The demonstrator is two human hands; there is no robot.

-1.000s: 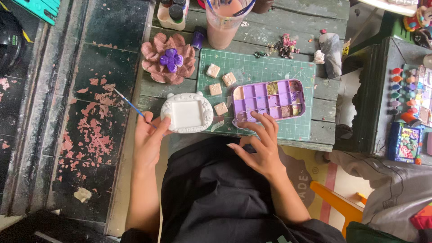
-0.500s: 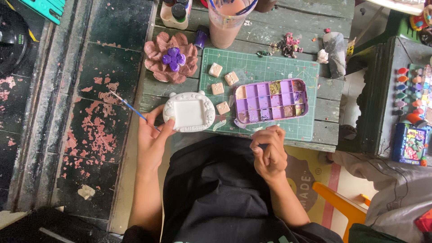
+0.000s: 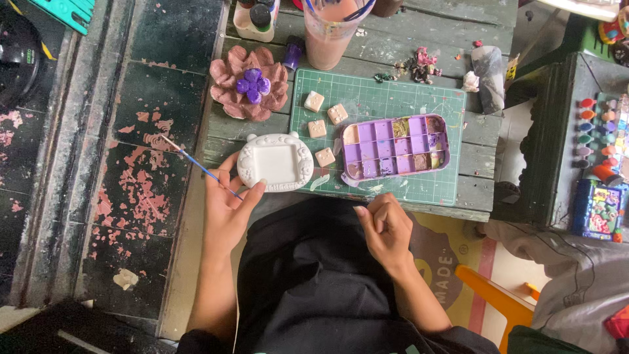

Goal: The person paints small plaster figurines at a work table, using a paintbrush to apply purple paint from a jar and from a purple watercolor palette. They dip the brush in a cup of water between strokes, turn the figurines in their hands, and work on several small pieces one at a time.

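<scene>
The left hand (image 3: 226, 210) pinches a thin blue-handled paintbrush (image 3: 200, 167) between thumb and fingers, its thumb tip touching the white plaster frame (image 3: 275, 162) at the near edge of the wooden table (image 3: 393, 49). The right hand (image 3: 386, 229) (loosely curled, holding nothing visible) hovers over the lap just below the green cutting mat (image 3: 386, 105), where a purple paint palette (image 3: 395, 146) lies.
</scene>
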